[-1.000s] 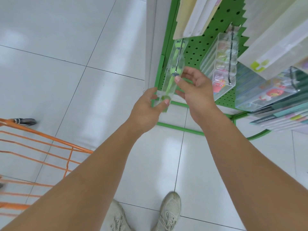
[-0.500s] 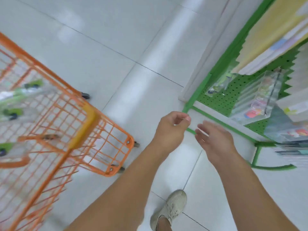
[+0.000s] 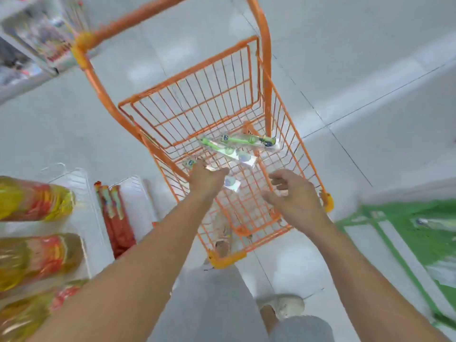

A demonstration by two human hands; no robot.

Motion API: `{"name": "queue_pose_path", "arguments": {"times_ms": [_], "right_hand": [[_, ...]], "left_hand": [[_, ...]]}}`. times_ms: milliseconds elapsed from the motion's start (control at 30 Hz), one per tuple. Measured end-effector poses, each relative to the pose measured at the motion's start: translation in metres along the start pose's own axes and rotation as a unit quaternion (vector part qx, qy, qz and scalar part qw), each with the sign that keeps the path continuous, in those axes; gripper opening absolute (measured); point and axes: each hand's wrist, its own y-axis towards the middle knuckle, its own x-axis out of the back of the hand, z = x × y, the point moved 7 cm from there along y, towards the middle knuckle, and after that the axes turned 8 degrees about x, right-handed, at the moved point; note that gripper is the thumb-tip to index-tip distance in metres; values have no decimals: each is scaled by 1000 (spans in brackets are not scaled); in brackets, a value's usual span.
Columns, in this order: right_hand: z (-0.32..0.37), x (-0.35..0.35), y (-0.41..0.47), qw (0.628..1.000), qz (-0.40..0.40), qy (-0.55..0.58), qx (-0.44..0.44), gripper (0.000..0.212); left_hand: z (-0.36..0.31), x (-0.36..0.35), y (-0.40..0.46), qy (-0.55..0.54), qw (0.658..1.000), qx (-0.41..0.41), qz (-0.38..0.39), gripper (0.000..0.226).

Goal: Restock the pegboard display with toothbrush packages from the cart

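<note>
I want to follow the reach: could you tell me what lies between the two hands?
In the head view, only the cart's orange wire floor, with one end of a toothbrush package beside the left hand; the right hand holds nothing.

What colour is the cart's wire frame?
Orange: the cart is orange wire with yellow corner caps, shown in the head view.

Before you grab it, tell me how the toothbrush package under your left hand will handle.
The toothbrush package looks like thin clear plastic, so probably light and fairly stiff, maybe slippery. It lies flat on the cart wire, so it is unlikely to roll. The left hand reaches over it.
</note>
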Motion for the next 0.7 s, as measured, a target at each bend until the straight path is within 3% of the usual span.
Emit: {"name": "queue_pose_path", "arguments": {"times_ms": [100,200,300,433,533,600,700], "right_hand": [[-10,-51,64,986,64,-152,-8,61],[-22,-88,122,977,60,-203,-36,59],[-36,-125,157,946,106,-304,-46,54],[-48,-150,169,890,166,-424,-37,34],[-44,-140,169,933,163,-315,-62,25],[-42,-125,159,966,168,-147,-131,32],[-26,-94,124,950,145,157,-229,43]], "left_hand": [[19,-9,61,-49,992,115,20,88],[25,-21,93,-63,979,192,-21,102],[28,-30,112,-65,965,242,-81,98],[35,-40,128,-85,957,266,-82,79],[27,-36,124,-66,969,230,-58,83],[19,-34,110,-71,980,184,-22,78],[-5,-30,84,-97,988,110,41,50]]}}
